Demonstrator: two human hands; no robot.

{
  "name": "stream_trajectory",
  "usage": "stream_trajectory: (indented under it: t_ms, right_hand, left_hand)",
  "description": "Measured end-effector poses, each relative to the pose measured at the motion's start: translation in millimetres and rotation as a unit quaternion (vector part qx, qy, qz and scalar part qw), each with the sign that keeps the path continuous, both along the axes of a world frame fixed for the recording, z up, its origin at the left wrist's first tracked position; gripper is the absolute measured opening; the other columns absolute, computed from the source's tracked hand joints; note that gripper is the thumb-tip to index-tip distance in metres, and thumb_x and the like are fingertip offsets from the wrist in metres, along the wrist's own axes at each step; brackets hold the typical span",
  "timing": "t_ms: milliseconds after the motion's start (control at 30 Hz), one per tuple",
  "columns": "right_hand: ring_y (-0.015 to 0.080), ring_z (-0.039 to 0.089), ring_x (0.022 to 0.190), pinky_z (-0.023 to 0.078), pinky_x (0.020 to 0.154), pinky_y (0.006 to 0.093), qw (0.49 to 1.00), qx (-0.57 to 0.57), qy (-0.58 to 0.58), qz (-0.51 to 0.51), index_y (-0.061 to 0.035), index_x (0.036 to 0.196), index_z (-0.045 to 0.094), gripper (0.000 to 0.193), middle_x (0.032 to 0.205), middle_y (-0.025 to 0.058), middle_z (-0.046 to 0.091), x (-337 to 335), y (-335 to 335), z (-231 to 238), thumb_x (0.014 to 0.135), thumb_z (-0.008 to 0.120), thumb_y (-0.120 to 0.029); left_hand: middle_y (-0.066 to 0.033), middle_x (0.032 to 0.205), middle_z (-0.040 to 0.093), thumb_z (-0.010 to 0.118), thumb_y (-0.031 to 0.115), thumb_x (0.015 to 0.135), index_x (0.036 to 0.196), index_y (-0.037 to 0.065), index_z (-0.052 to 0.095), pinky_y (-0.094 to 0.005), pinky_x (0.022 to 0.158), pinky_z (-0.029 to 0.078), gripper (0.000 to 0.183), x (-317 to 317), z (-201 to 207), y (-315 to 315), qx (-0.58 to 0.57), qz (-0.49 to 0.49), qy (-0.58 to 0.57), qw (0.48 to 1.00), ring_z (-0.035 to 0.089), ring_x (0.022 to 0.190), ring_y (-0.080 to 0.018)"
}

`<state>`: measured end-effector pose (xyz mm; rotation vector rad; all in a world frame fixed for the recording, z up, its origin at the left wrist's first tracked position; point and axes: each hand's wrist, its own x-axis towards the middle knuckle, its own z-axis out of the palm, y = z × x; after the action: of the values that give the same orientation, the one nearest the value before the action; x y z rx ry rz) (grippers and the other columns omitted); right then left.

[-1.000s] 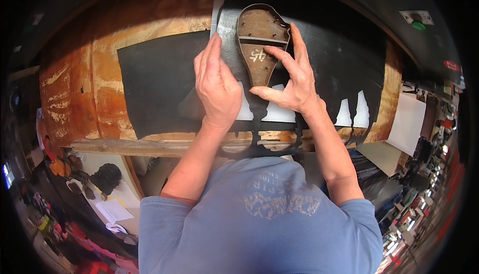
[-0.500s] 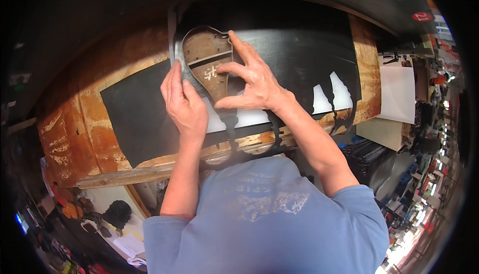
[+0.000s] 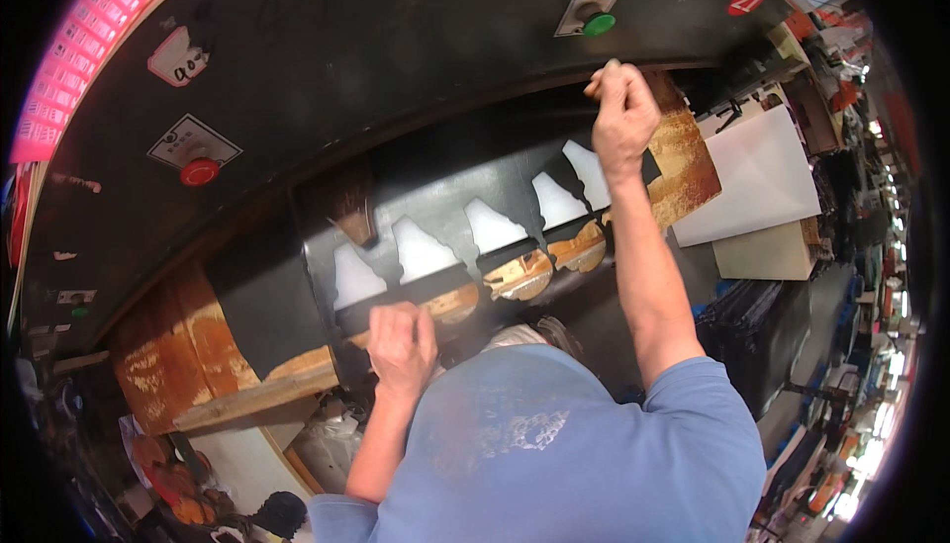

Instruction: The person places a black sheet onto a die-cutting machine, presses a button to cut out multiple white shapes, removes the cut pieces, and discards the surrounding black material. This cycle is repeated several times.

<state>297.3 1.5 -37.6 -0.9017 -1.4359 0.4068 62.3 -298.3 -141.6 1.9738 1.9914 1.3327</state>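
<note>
Your left hand (image 3: pixel 401 337) and right hand (image 3: pixel 621 113) are fisted on the black sheet (image 3: pixel 450 202). An uneven pull could tear its cutouts.

Cluttered workshop aisle (image 3: pixel 851 365) beside a worn wooden bench (image 3: pixel 168 365).

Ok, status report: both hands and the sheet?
Left hand gripping black sheet at near edge. Right hand fisted at far edge. Cutouts showing; nothing on it.
</note>
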Motion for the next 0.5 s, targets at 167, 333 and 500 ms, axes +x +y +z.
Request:
stream_trajectory:
  t_ms: [167, 333, 500]
  right_hand:
    - [0.0153, 0.058, 0.07, 0.047, 0.066, 0.0286, 0.992, 0.071, -0.103, 0.009, 0.001, 0.093, 0.068, 0.024, 0.081, 0.0079, 0.065, 7.4, 6.5, 8.2, 0.108, 0.067, -0.017]
    - [0.0077, 0.056, 0.069, 0.047, 0.063, 0.0297, 0.985, -0.134, -0.089, 0.068, 0.0016, 0.087, 0.069, 0.03, 0.071, 0.0021, 0.064, 35.5, -77.3, -52.0, 0.107, 0.069, -0.021]
    - [0.0208, 0.06, 0.064, 0.047, 0.062, 0.0342, 0.965, -0.08, -0.22, 0.12, 0.0013, 0.085, 0.068, 0.021, 0.073, 0.0117, 0.062, 25.5, -115.2, -106.7, 0.1, 0.074, -0.012]
  left_hand:
    - [-0.0132, 0.095, 0.065, 0.077, 0.001, 0.092, 0.099, 0.004, 0.061, -0.0446, 0.067, 0.053, 0.017, -0.7, -10.0, 1.9, 0.004, 0.095, 0.014, 0.995, 0.066, 0.079, -0.035]
    - [-0.0113, 0.094, 0.064, 0.074, 0.009, 0.097, 0.094, 0.006, 0.063, -0.0453, 0.065, 0.054, 0.011, 3.7, -8.1, 10.3, -0.012, 0.151, -0.004, 0.988, 0.066, 0.077, -0.0348]
    - [-0.0123, 0.098, 0.066, 0.074, 0.017, 0.099, 0.098, 0.007, 0.065, -0.0473, 0.069, 0.056, 0.014, 2.8, -9.6, 15.2, -0.05, 0.179, -0.007, 0.983, 0.068, 0.079, -0.0371]
